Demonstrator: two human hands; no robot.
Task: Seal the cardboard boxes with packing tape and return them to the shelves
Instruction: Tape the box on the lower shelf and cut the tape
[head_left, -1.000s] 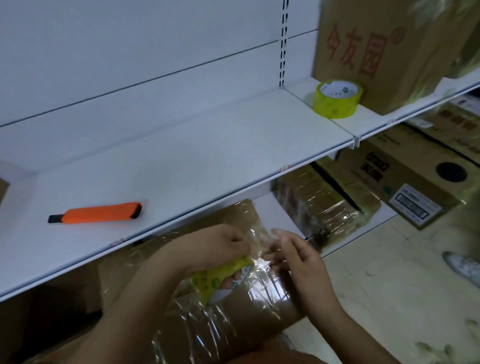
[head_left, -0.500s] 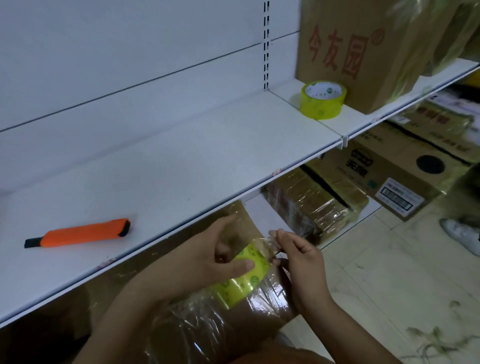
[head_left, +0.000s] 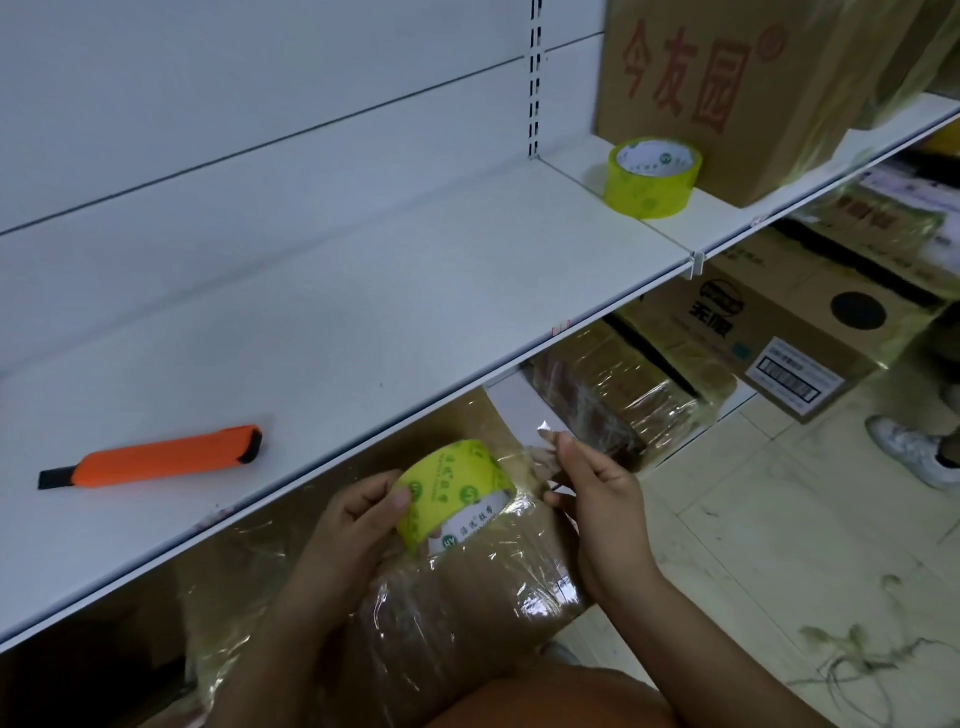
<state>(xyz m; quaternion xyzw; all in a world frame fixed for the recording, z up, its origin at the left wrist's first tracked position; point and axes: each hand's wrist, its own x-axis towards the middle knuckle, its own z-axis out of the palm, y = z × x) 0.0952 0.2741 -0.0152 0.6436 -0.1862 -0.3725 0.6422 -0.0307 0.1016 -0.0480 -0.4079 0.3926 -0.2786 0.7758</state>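
Below the white shelf (head_left: 363, 291), your box (head_left: 467, 613) already wears tape; your left hand (head_left: 353, 525) grips the roll (head_left: 457, 488), your right hand (head_left: 597, 493) pinches its end. Cutting and shelving remain.

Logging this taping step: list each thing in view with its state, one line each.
Left hand: grips the tape roll.
Right hand: pinches the pulled tape end.
Tape roll: held above the box, end peeled out.
Cardboard box: wrapped in clear tape, below the shelf.
Spare tape roll: lying flat on the shelf.
Orange utility knife: lying on the shelf, untouched.
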